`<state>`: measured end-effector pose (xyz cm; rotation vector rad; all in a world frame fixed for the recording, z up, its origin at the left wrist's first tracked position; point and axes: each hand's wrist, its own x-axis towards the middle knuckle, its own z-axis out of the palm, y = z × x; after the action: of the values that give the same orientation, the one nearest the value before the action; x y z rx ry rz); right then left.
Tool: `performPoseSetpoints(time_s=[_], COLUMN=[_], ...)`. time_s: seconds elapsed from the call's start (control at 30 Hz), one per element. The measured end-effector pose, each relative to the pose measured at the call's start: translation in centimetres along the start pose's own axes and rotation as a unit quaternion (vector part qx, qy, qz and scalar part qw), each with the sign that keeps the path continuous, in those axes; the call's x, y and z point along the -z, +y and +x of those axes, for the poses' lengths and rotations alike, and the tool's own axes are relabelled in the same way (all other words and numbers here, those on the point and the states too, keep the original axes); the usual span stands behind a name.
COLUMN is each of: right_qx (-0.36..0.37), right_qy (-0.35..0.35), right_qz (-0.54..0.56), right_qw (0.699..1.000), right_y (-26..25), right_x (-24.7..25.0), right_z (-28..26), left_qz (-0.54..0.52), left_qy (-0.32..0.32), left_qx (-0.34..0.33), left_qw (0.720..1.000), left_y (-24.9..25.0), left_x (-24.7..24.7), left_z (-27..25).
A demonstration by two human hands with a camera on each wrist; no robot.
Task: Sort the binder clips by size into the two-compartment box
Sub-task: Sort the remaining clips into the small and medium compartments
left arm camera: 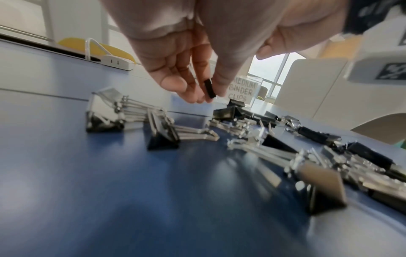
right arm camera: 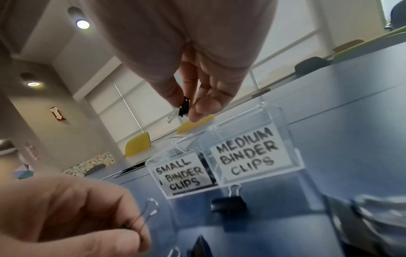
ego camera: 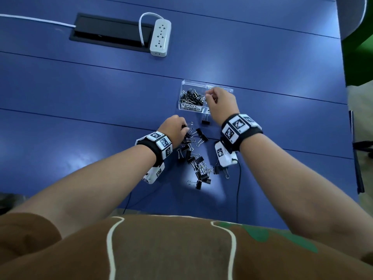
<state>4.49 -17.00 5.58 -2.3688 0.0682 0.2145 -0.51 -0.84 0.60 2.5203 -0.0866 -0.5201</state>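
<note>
A clear two-compartment box [ego camera: 193, 82] stands on the blue table; its left compartment, labelled SMALL BINDER CLIPS [right arm camera: 182, 175], holds several small black clips [ego camera: 192, 98]. The compartment labelled MEDIUM BINDER CLIPS [right arm camera: 248, 156] is mostly hidden by my right hand in the head view. My right hand [ego camera: 207, 96] hovers over the box and pinches a small black clip [right arm camera: 184, 107]. My left hand [ego camera: 184, 129] is down at the far end of the loose pile of clips [ego camera: 197, 158] and pinches a small black clip [left arm camera: 209, 88]. One medium clip [ego camera: 205, 120] lies just in front of the box.
A white power strip [ego camera: 160, 38] and a black cable hatch [ego camera: 109, 31] lie at the far left. Thin black wires [ego camera: 239, 188] run from the wrist cameras toward my body. The table's right edge [ego camera: 343, 77] is near, with chairs beyond.
</note>
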Motion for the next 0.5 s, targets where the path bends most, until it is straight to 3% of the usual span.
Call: performPoseSetpoints(time_s=[0.17, 0.27, 0.43, 0.5], right_qx=[0.048, 0.077, 0.092, 0.093], right_qy=[-0.03, -0.096, -0.212, -0.221], right_qz=[-0.041, -0.101, -0.18, -0.212], right_qw=[0.998, 0.987, 0.956, 0.947], right_y=[-0.6, 0.3, 1.7, 2.0], right_x=[-1.4, -3.4, -5.9, -6.0], right_z=[-0.1, -1.9, -3.5, -3.6], left_qz=[-0.076, -0.091, -0.053, -0.021], left_qy=[0.095, 0.148, 0.135, 0.112], left_qx=[0.001, -0.009, -0.021, -0.02], left_qw=[0.993, 0.985, 0.989, 0.993], left_y=[0.4, 0.7, 2.0, 2.4], left_x=[2.0, 3.6, 5.9, 6.2], left_z=[0.5, 1.9, 5.2, 6.1])
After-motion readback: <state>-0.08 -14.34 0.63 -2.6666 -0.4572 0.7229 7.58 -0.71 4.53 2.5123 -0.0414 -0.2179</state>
